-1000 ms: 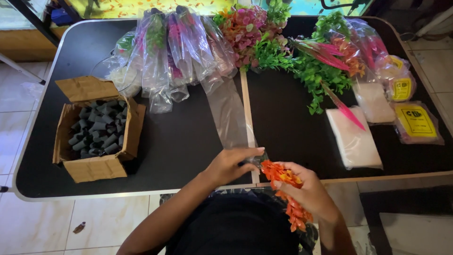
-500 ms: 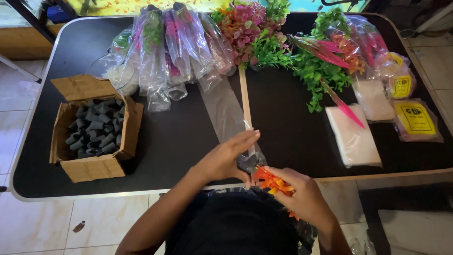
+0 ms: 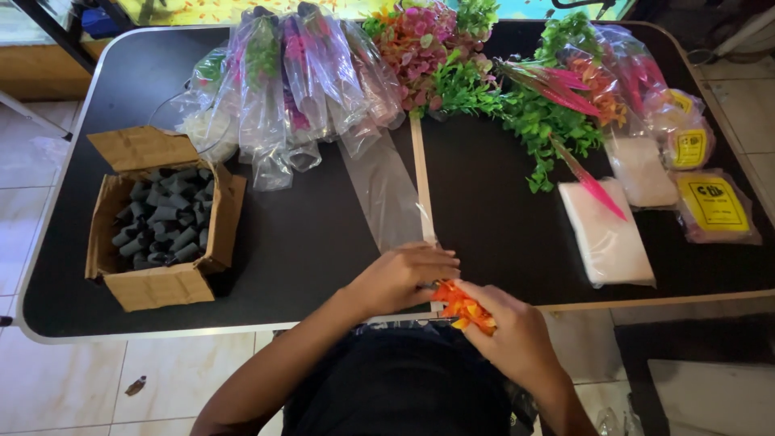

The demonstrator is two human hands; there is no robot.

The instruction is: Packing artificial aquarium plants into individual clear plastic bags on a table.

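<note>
While both hands meet at the surface (image 3: 323, 242) edge:
Right hand (image 3: 517, 335): grip closed on orange plant (image 3: 464, 307).
Left hand (image 3: 404, 276): fingers curled, touching plant; hold unclear.
Nearby: clear sleeve (image 3: 387, 194), stick (image 3: 421, 173).

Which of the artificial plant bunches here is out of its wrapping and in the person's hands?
The orange plant, held between left hand and right hand at the table's near edge; the others lie along the far side.

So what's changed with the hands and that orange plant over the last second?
The right hand drew the orange plastic plant down toward the body, so less of it shows. The left hand stayed closed over its top. The cardboard box, wooden stick and bagged plants stayed put.
</note>
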